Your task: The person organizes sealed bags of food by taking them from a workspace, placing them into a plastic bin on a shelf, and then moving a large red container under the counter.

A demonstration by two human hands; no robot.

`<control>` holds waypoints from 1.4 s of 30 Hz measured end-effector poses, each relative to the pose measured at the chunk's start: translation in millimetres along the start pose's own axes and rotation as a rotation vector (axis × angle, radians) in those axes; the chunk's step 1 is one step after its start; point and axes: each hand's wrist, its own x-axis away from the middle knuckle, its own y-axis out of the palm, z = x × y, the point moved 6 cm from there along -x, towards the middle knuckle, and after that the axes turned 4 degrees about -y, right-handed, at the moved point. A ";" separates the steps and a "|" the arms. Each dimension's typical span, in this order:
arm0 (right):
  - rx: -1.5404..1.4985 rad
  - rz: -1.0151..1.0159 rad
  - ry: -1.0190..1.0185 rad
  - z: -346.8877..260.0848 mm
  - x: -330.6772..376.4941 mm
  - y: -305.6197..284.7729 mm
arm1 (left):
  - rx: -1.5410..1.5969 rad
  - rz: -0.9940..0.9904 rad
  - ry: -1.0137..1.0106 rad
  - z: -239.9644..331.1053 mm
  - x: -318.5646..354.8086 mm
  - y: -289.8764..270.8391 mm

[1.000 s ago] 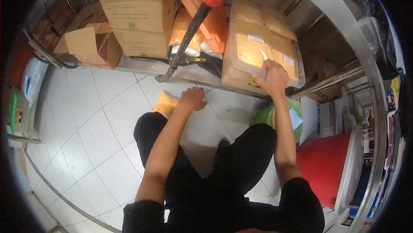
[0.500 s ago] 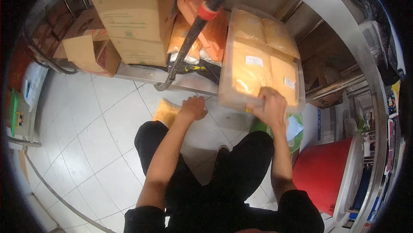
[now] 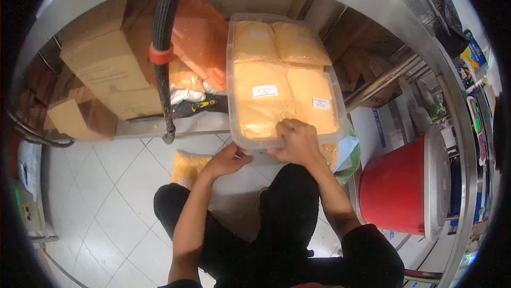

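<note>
A clear plastic bin (image 3: 234, 99) sits on the low shelf ahead of me. Several flat clear bags of orange-yellow powder (image 3: 262, 110) fill it, two of them with white labels. My right hand (image 3: 299, 142) is closed over the bin's near rim, fingers inside and thumb outside. Just below the bin's near left corner is my left hand (image 3: 229, 161), thumb and fingers apart and nothing in it; whether it touches the bin I cannot tell. On the floor beside my left knee lies another yellow-orange bag (image 3: 189, 165), partly hidden by my forearm.
Left of the bin stand an orange plastic crate (image 3: 199, 38), cardboard boxes (image 3: 109, 64) and a black-and-yellow tool (image 3: 202, 105). A dark ribbed hose (image 3: 166, 32) hangs in front. To my right are a red bucket (image 3: 394, 184) and a green basket (image 3: 351, 165). Metal shelf edge (image 3: 138, 127) runs ahead.
My view has swung to the right. My left hand has come from beside the bin to its near left corner and its fingers have loosened. My right hand stays on the near rim.
</note>
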 end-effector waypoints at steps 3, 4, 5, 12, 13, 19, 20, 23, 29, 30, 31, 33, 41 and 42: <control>-0.020 0.006 -0.014 -5.5 0.2 4.9 | 0.524 -0.191 -0.034 12.8 27.1 5.6; -0.031 0.010 -0.052 -7.5 -1.4 2.1 | 0.638 -0.203 -0.013 17.3 26.5 3.7; -0.058 0.011 -0.097 -12.7 -4.1 0.0 | 0.754 -0.200 -0.002 18.4 30.3 -0.3; -0.367 -0.159 0.136 92.3 -76.2 -40.8 | 0.831 -0.154 0.058 15.3 25.3 -3.9; -0.084 -0.130 0.148 114.6 -98.6 -39.7 | 0.739 -0.102 0.066 12.9 26.7 -8.5; 0.161 0.006 0.076 225.0 -133.7 -6.1 | 0.425 0.124 0.206 12.7 17.4 -19.0; 0.122 -0.080 0.132 221.5 -137.9 0.5 | 0.405 0.169 0.226 6.7 17.7 -22.1; 0.225 -0.200 0.205 209.4 -136.9 6.9 | 0.365 0.242 0.254 -4.2 17.1 -26.3; 0.292 0.124 0.218 152.4 -104.0 -35.2 | 0.277 0.293 0.263 -0.4 19.6 -29.6; 0.260 0.232 0.185 141.8 -97.2 -50.3 | 0.261 0.298 0.265 5.2 19.5 -29.1; 0.228 0.336 0.156 134.0 -88.1 -62.5 | 0.241 0.228 0.216 9.3 17.2 -25.8; 0.173 0.440 0.125 113.4 -70.2 -83.3 | 0.200 0.087 0.121 15.4 14.9 -23.4; -0.118 0.382 -0.141 -67.1 -1.7 -79.2 | 1.182 -0.423 -0.021 55.8 80.3 -33.5; -0.163 0.318 -0.205 -90.8 6.8 -72.8 | 1.248 -0.417 -0.054 47.5 78.4 -35.9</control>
